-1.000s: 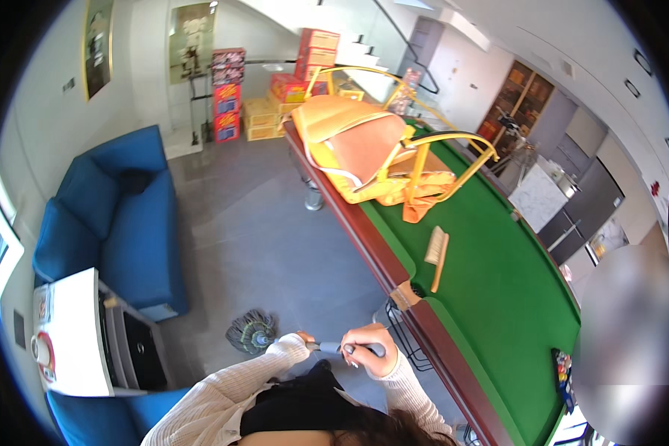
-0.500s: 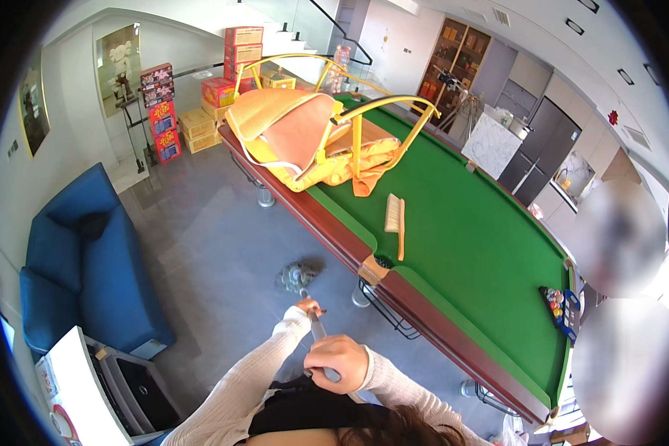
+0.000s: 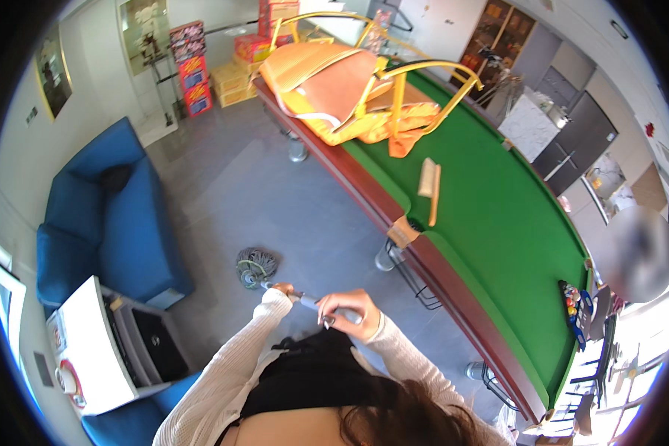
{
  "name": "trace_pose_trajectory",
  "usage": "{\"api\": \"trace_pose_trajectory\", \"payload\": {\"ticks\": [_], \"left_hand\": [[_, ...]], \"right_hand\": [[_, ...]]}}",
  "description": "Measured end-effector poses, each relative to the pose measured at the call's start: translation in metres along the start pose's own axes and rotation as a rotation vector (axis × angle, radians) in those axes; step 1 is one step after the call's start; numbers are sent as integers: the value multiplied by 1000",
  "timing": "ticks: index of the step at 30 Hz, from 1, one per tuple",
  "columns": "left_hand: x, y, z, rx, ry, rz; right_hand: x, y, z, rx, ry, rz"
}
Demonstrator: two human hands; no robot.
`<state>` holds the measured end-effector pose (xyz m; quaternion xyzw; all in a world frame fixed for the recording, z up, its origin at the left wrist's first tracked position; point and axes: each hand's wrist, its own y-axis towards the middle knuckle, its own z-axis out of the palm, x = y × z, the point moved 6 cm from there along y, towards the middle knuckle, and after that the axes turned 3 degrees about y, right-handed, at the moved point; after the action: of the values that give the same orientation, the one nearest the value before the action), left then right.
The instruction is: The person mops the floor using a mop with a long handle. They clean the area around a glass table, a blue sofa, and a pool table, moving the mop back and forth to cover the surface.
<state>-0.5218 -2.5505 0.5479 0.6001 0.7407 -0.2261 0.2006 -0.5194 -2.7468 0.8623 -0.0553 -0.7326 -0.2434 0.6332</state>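
Mopping appeared underway, done versus remaining floor indistinguishable, with left hand (image 3: 281, 288) and right hand (image 3: 349, 306) fingers wrapped round the grey string-headed mop (image 3: 257, 269), its head on smooth grey floor (image 3: 227, 204) right of the blue fabric sofa (image 3: 137, 230).

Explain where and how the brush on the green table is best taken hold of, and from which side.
Probably by the slim wooden handle, coming from the near side, by the pocket: the brush appears to lie on its side, bristles facing left, and the bare handle end points back toward that near side.
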Motion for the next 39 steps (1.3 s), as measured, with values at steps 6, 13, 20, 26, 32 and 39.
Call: {"api": "trace_pose_trajectory", "payload": {"ticks": [6,13,20,26,32,39], "left_hand": [[50,-84,-49,-15,30,-428],[69,-176,-78,-113,110,-690],[48,-211,-60,-96,149,-693],[-52,-164,-40,99,149,-558],[-131,-96,48,97,43,-332],[-232,-38,114,-132,-292,-43]], "right_hand": [[-43,29,35,18,313,-42],[-88,50,98,175,404,117],[-65,35,113,486,289,-21],[-15,-3,36,401,255,8],[33,-74,-60,247,123,-28],[83,-156,-102,323,-108,-172]]}}
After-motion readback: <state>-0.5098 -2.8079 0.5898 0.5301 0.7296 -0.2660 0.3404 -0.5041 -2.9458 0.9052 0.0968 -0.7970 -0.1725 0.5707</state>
